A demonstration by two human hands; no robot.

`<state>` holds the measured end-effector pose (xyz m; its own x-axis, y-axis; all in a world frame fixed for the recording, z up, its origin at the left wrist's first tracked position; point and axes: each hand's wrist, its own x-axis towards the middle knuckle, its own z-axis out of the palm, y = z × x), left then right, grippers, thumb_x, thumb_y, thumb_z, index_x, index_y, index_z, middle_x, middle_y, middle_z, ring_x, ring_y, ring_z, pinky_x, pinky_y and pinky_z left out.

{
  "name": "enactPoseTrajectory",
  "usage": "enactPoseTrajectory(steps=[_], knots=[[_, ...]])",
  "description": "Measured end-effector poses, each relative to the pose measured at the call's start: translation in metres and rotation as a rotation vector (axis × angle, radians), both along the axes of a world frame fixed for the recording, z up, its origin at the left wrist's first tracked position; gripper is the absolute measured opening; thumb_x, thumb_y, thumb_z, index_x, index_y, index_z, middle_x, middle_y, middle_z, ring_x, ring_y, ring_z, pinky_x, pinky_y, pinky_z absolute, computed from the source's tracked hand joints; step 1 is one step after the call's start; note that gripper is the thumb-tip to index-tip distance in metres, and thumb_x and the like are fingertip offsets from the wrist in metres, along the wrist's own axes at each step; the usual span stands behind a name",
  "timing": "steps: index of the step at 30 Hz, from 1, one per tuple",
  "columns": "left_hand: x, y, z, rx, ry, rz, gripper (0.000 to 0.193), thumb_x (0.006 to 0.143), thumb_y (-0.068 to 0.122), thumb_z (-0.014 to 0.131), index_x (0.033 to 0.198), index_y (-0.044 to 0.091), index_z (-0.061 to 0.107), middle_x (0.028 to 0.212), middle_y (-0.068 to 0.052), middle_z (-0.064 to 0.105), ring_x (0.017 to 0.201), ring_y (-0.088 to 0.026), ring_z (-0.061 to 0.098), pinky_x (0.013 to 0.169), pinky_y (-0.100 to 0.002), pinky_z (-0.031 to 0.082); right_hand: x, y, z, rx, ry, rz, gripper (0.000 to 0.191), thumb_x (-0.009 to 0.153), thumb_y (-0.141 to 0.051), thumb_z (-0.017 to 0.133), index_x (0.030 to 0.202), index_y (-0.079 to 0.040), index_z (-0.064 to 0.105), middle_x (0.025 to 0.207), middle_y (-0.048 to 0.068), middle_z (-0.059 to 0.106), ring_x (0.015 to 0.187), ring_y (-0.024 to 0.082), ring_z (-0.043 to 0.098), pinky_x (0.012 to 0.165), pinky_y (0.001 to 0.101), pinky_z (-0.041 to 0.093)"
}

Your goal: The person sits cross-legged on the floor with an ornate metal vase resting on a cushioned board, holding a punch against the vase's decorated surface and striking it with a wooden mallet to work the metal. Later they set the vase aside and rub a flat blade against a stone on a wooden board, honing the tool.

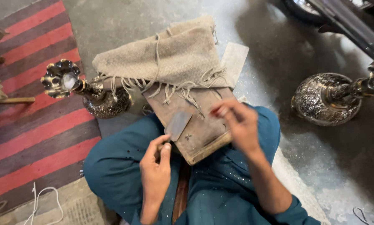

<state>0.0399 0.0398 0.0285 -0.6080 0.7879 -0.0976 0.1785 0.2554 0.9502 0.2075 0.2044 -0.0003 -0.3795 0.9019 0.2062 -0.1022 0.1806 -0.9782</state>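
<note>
Obs., L to R: striped red/grey rug covers the floor at far L, w/ a white cord looped near its lower edge. Just R of the rug's top half, an engraved metal vase lies tilted on its side, flared mouth toward the rug, round body touching the fringed beige cloth. Cloth is draped over the far end of a worn wooden board, which rests on the seated person's lap; teal garment below. Left hand is closed, thumb + forefinger pinching the lower end of a flat grey metal blade; blade points up and R, lying against the board's near-L part. Right hand hovers over the board's R edge, motion-blurred; fingers bunched together at the tips, red on the fingertips; cannot tell if anything is pinched betw. them. Concrete floor beyond, grey w/ fine specks. Far R: second engraved vase on its side, neck pointing R, well apart from the board. Dark tyre at top R.
</note>
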Motion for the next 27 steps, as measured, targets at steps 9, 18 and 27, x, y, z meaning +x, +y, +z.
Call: enactPoseTrajectory(steps=[9, 18, 27], knots=[[0.001, 0.009, -0.009, -0.157, 0.582, -0.065, 0.026, 0.098, 0.006, 0.056, 0.123, 0.003, 0.063, 0.107, -0.021, 0.068, 0.095, -0.045, 0.065, 0.074, -0.049, 0.052, 0.029, 0.106, -0.053, -0.264, 0.024, -0.15, 0.017, 0.106, -0.01, 0.058, 0.11, 0.001, 0.07, 0.102, 0.009, 0.075, 0.089, 0.015, 0.072, 0.076, 0.0279, 0.058], [-0.006, 0.008, -0.024, -0.195, 0.747, -0.104, 0.013, 0.099, 0.008, 0.06, 0.111, 0.004, 0.063, 0.101, -0.018, 0.068, 0.087, -0.045, 0.066, 0.066, -0.05, 0.053, 0.011, 0.111, -0.081, -0.021, -0.518, 0.011, 0.024, 0.094, -0.016, 0.068, 0.112, -0.001, 0.073, 0.1, 0.016, 0.076, 0.089, 0.023, 0.074, 0.079, 0.0354, 0.057], [-0.007, 0.031, -0.031, -0.26, 0.96, -0.195, 0.035, 0.085, -0.005, 0.061, 0.118, 0.004, 0.064, 0.102, -0.02, 0.06, 0.081, -0.043, 0.066, 0.065, -0.051, 0.054, 0.01, 0.095, -0.06, -0.013, -0.682, 0.052, 0.035, 0.089, -0.017, 0.068, 0.121, -0.004, 0.07, 0.11, 0.02, 0.075, 0.099, 0.034, 0.073, 0.085, 0.0422, 0.055]])
